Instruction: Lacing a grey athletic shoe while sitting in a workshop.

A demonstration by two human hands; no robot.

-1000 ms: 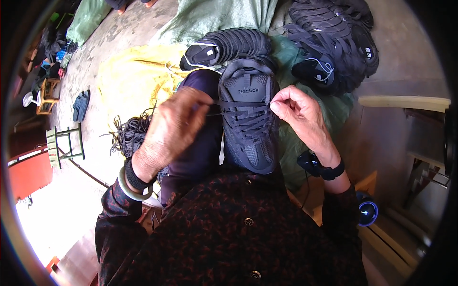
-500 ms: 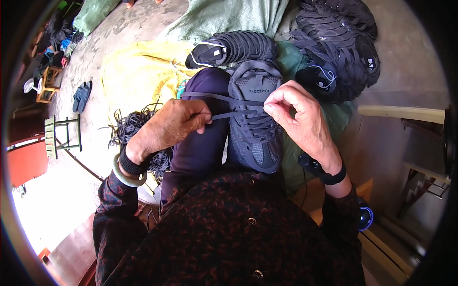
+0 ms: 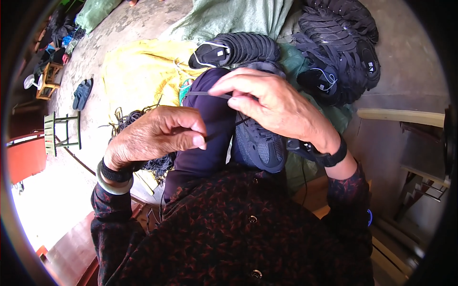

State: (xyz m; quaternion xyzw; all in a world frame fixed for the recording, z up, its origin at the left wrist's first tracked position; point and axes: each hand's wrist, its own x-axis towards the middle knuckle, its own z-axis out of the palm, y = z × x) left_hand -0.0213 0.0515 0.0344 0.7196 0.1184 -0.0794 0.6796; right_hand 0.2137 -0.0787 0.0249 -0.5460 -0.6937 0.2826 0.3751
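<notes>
A dark grey sneaker rests on my lap, toe toward me, its upper part covered by my right hand. That hand reaches leftward over the shoe, thumb and forefinger apart, around a flat dark shoelace stretched across my knee. The fingertips do not meet on the lace. My left hand, left of the shoe, is closed in a pinch on a dark lace end at its thumb tip. Part of a lace shows near the shoe's tongue, under my right hand.
Several dark shoes lie piled at the far right, with another dark shoe ahead of my knee. A heap of black laces sits by a yellow sack. Slippers and a small stool stand left.
My right hand has moved left from the shoe's laces to over my knee, its pinch loosened. My left hand has shifted slightly left and down, keeping its pinch on the lace.
</notes>
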